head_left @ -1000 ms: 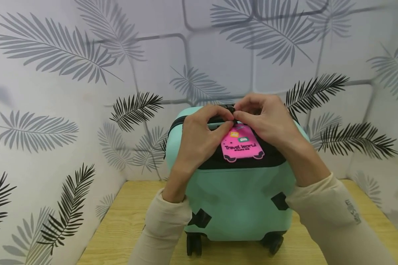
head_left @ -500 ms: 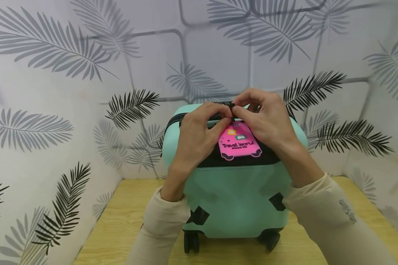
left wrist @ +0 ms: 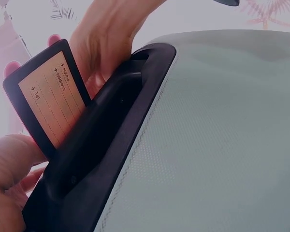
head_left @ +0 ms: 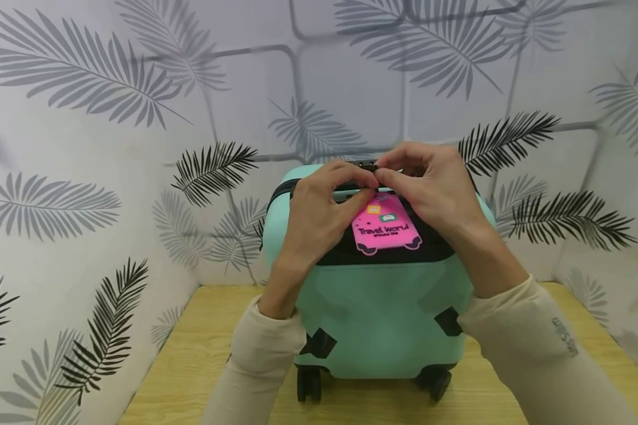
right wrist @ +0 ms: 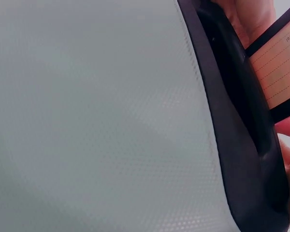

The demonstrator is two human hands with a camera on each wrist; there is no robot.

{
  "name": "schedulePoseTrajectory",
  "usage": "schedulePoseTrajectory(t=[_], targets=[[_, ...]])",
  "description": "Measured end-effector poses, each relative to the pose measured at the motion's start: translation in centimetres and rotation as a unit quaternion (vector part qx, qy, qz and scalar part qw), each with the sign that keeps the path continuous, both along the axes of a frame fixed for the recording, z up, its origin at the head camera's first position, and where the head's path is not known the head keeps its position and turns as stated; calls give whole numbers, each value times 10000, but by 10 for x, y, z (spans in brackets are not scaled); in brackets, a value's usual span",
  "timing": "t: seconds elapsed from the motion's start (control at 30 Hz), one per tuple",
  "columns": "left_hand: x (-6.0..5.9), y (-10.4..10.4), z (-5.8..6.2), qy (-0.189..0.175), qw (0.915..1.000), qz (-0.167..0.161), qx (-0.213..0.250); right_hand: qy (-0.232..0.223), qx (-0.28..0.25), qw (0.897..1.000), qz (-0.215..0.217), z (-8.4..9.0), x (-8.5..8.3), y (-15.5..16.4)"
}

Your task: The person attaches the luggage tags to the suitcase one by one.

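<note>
A mint-green suitcase (head_left: 393, 319) stands upright in the head view, with a black carry handle (left wrist: 94, 116) set in a black panel. A pink luggage tag (head_left: 385, 233) printed "Travel World" hangs over this panel. Its orange back, a name and address card (left wrist: 55, 96), shows in the left wrist view. My left hand (head_left: 319, 203) pinches the tag's dark strap just above the tag, thumb below index finger. My right hand (head_left: 438, 189) pinches the strap from the other side, its fingertips right beside the left ones. Fingers hide most of the strap.
The suitcase rests by its black wheels (head_left: 309, 383) on a light wooden table (head_left: 191, 348). Close behind and at both sides rises a wall (head_left: 234, 112) with a leaf pattern. A dark fitting (head_left: 367, 165) sits at the suitcase's top beyond the fingers.
Both hands stay at the strap, with only small finger shifts. The tag still hangs in nearly the same place; the head view has tilted slightly.
</note>
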State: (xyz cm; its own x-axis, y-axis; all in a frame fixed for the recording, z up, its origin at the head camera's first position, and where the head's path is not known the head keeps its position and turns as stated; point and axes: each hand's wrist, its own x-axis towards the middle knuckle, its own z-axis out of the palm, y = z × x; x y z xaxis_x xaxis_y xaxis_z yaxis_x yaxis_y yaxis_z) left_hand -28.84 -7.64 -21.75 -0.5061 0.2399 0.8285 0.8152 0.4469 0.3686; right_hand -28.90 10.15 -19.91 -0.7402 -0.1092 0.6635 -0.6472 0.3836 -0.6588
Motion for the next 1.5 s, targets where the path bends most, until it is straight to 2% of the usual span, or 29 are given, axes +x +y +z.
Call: schedulePoseTrajectory(t=[0.33, 0.57, 0.7, 0.8, 0.97, 1.03, 1.17, 1.33, 1.5], targets=[[3, 0, 3, 74, 9999, 33, -97, 191, -309, 9990, -262, 3, 2, -2], [1, 0, -1, 26, 10000, 49, -64, 422, -599, 9973, -71, -2, 0, -2], [-5, 0, -2, 40, 10000, -76, -19, 449, -690, 9965, 122, -3, -1, 0], [-12, 0, -3, -141, 9998, -141, -24, 439, -803, 9954, 290, -2, 2, -1], [-23, -2, -8, -514, 9986, 126, 3, 394, -1016, 9932, 416, -6, 2, -3], [-27, -5, -11, -482, 9985, 249, 21, 368, -1042, 9930, 412, -11, -4, -3], [-31, -13, -14, -307, 9992, 251, 107, 350, -895, 9947, 378, -20, -13, 1], [-22, -31, -16, -45, 9990, 368, 240, 522, -737, 9955, 300, -26, 0, 11], [3, -70, -19, 342, 9966, 666, 336, 606, -364, 9973, -173, -34, 23, 35]])
